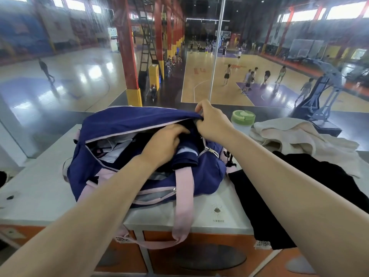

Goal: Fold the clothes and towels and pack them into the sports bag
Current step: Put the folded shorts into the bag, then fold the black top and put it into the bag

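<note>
Hands (165, 140) (211, 120) inside open sports bag (207, 172)

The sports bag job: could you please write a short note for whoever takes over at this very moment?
Right hand pinches the far flap of the navy nylon sports bag, holding it open.
Left hand presses a dark folded garment into the bag.
Done: some clothes are already inside.
Left: the cream towel and the black garment lie unfolded on the counter, right of the bag. Fold and pack both.
</note>
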Tool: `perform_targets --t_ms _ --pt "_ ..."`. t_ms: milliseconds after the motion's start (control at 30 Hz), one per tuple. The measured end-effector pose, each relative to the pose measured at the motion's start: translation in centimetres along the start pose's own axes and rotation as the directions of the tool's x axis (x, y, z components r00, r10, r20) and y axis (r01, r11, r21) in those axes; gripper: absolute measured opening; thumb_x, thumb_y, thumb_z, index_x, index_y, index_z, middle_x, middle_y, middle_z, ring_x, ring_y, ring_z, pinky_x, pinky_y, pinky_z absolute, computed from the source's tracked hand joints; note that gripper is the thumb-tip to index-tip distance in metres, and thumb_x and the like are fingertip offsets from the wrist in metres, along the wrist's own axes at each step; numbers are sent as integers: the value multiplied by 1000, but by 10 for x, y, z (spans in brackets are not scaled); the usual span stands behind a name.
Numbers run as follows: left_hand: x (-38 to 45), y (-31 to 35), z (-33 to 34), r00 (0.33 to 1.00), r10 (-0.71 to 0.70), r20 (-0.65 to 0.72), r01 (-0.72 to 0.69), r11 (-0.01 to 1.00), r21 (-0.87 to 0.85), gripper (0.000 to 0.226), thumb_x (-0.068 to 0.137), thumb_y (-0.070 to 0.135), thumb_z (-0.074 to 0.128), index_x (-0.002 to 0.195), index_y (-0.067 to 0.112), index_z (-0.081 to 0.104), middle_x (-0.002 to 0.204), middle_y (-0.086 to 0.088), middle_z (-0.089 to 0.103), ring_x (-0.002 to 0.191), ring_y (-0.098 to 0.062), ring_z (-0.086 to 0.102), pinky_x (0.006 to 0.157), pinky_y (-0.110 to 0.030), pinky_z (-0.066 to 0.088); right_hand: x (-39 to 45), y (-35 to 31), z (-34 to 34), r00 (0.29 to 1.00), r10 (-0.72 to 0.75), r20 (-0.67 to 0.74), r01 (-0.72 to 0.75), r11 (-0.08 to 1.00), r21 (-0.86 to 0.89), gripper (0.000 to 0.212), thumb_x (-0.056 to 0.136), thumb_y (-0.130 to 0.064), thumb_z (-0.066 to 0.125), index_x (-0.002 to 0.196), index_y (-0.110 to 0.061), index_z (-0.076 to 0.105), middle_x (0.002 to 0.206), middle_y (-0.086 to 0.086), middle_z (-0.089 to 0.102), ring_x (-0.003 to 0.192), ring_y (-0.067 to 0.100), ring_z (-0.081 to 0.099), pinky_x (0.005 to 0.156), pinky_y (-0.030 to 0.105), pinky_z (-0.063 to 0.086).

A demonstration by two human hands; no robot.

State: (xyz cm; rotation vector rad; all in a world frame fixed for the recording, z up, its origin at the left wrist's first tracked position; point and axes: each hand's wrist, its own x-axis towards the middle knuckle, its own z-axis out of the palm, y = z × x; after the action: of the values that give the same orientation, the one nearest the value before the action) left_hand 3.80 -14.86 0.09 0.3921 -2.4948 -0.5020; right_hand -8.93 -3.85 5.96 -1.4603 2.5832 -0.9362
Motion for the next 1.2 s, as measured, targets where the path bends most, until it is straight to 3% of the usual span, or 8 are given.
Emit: perform_targets --t_ms 100,167,367,633,833,933,1100,1200 --pt "14 17 -3 964 -221 147 237 965 -107 38 98 23 39 131 15 56 133 -5 59 123 -24 52 98 -29 35 0 -1 1 1000 -2 -7 1 1000 -9 29 86 -10 49 112 -21 44 103 5 63 89 30 58 80 41 52" --pt "20 27 5 928 -266 259 309 941 -141 49 98 39 37 143 19 40 139 -7 53 126 -27 50 97 -33 37 0 -3 0 1000 -6 -6 6 1000 -19 30 85 -8 49 111 -22 45 102 4 62 88 29 58 78 41 52" --pt "25 20 42 924 -258 282 258 965 39 54 92 40 37 143 23 36 144 -7 47 129 -28 45 109 -45 35 -5 -3 0 996 -82 -27 79 993 -90 25 83 -2 48 103 -17 50 93 3 61 82 26 55 65 34 42" --pt "20 17 60 929 -258 267 174 937 303 60 100 49 29 153 24 16 160 -4 21 146 -26 20 119 -42 11 -3 2 -2 998 -42 -38 40 997 -61 24 83 -6 50 100 -23 54 96 -1 62 85 25 55 71 35 47" --pt "14 19 42 922 -223 318 165 966 198 57 99 51 26 151 29 21 158 -3 26 145 -25 22 119 -44 11 -16 7 7 999 25 -33 -24 999 35 24 88 -11 50 110 -21 51 109 3 63 96 27 58 82 36 49" --pt "4 16 26 949 -171 265 136 980 145 55 99 52 22 148 31 29 155 1 33 144 -21 26 118 -47 15 -26 9 8 999 29 -36 -27 998 59 24 89 -17 51 114 -21 51 110 3 64 97 25 58 83 35 48" --pt "-18 30 7 963 -160 216 111 968 223 55 102 46 27 153 25 23 160 1 23 148 -18 16 120 -45 8 -46 10 6 997 35 -75 -27 995 99 25 91 -25 52 115 -20 51 112 1 63 100 24 58 81 33 44" --pt "-30 50 1 961 -174 217 121 964 236 56 102 44 29 153 24 21 161 -2 20 149 -21 14 120 -43 6 -62 15 -1 995 46 -91 -38 996 86 24 89 -24 53 112 -18 51 115 5 62 102 28 57 86 39 48"
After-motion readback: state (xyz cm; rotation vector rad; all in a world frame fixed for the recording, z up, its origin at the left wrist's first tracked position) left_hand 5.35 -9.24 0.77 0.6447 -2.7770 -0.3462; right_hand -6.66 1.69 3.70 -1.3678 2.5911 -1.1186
